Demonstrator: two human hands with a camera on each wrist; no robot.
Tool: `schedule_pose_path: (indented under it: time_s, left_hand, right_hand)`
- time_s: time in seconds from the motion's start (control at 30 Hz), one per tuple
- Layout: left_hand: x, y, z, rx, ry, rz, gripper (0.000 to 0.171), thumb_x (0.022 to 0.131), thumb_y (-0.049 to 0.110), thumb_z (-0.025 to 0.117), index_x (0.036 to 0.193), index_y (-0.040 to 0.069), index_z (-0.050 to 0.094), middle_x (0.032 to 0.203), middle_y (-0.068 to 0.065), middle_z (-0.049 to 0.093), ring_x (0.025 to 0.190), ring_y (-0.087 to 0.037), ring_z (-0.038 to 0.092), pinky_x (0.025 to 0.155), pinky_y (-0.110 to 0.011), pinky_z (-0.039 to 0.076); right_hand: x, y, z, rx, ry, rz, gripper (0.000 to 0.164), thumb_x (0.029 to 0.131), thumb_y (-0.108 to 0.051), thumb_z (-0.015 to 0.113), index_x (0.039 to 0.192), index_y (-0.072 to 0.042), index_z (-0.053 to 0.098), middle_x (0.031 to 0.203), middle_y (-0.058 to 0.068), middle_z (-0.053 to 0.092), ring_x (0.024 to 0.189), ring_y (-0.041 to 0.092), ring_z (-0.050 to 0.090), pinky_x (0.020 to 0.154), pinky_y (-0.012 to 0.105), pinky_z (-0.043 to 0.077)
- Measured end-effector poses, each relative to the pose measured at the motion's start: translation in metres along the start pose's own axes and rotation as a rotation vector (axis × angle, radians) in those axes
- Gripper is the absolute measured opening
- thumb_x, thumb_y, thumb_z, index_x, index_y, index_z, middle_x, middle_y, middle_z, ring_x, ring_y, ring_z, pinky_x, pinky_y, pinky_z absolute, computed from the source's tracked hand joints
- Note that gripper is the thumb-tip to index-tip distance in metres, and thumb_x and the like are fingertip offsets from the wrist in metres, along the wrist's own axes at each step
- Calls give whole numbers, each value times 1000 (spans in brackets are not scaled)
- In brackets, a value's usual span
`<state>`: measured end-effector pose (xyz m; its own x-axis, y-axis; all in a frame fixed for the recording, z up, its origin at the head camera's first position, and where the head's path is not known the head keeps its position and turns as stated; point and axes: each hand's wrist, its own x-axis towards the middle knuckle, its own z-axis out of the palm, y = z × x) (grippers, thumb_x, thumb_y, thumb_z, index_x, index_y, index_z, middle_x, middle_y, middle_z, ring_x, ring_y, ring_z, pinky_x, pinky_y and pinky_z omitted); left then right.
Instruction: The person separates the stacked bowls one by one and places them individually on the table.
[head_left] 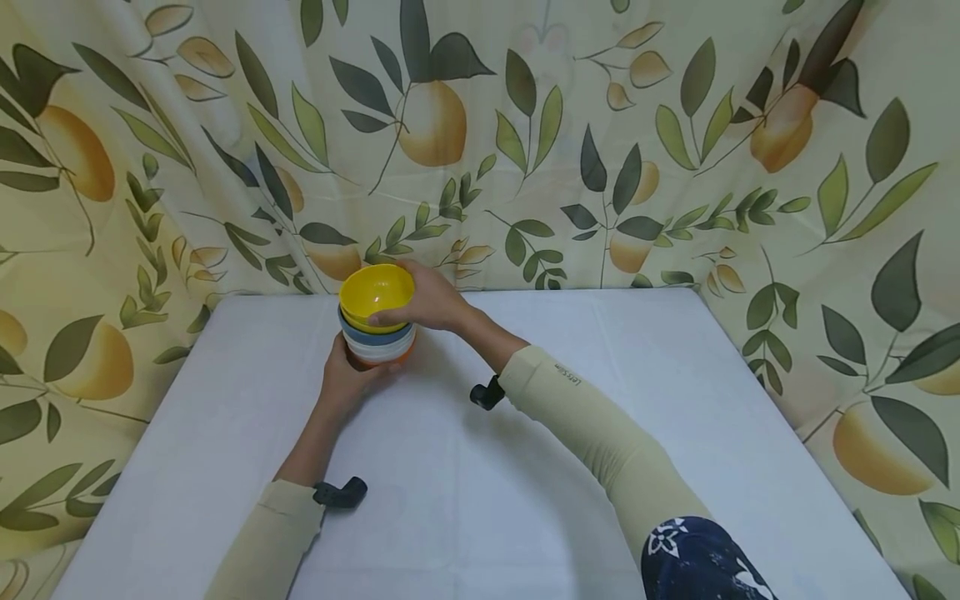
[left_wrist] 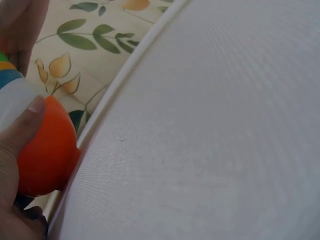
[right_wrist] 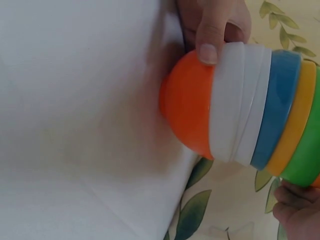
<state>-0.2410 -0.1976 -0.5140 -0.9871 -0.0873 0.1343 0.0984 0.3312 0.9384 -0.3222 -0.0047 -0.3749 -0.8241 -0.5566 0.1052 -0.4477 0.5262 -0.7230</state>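
Observation:
A stack of nested bowls stands at the table's far edge, left of centre. At the bottom is an orange bowl [right_wrist: 190,105], its foot right at the white cloth. Above it come white bowls [right_wrist: 227,105], a blue bowl [right_wrist: 277,110], a yellow-orange one and a green bowl [right_wrist: 305,140]. The head view shows a yellow bowl [head_left: 375,287] on top, its inside visible and tilted towards me. My left hand [head_left: 345,379] grips the stack low down, thumb across the orange and white bowls. My right hand [head_left: 431,300] holds the upper bowls from the right, thumb at the yellow rim.
A white cloth [head_left: 562,467] covers the table, whose far edge [head_left: 585,290] meets a hanging curtain [head_left: 480,200] printed with fruit and leaves. Black wrist cameras stick out from the left sleeve [head_left: 273,533] and the right sleeve [head_left: 600,433].

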Motion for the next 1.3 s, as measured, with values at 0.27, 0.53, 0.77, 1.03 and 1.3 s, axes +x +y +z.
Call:
schedule_pose_path:
  time_s: [0.27,0.53,0.77,1.03,1.3]
  left_hand:
    - [-1,-3,2,4,3,5,112,83,38,92,165,11,21,161,-15,38,146,-35,36,123,-56,29]
    - [-2,-3,4,3,10,9,111,83,40,92,165,12,22,158,-14,40,144,-35,38,122,-57,30]
    - [-2,-3,3,17,6,-9,113,83,43,91,165,13,21,159,-14,39,145,-35,37,123,-58,29]
    - [2,-2,3,13,14,17,110,83,42,91,164,13,23,158,-13,41,143,-34,40,121,-58,32]
    - [-1,-2,0,21,10,10,110,84,41,90,165,13,22,160,-14,39,146,-35,37,121,-59,30]
  right_hand:
    - [-3,0,1,-3,72,-6,108,77,-49,90,159,-3,38,141,12,61,116,22,61,96,35,56]
    - [-5,-8,0,12,144,-48,100,76,-50,91,153,-6,45,135,8,63,112,20,62,91,33,57]
    - [-7,-13,-2,45,176,-46,96,77,-49,92,152,-9,47,133,5,63,110,18,61,89,30,57]
    - [-15,-17,-12,135,235,-87,91,79,-41,93,151,-8,49,134,7,64,110,19,62,89,30,58]
    - [-28,-17,-21,214,271,-72,89,79,-38,93,150,-6,50,132,8,63,110,20,61,89,29,58]
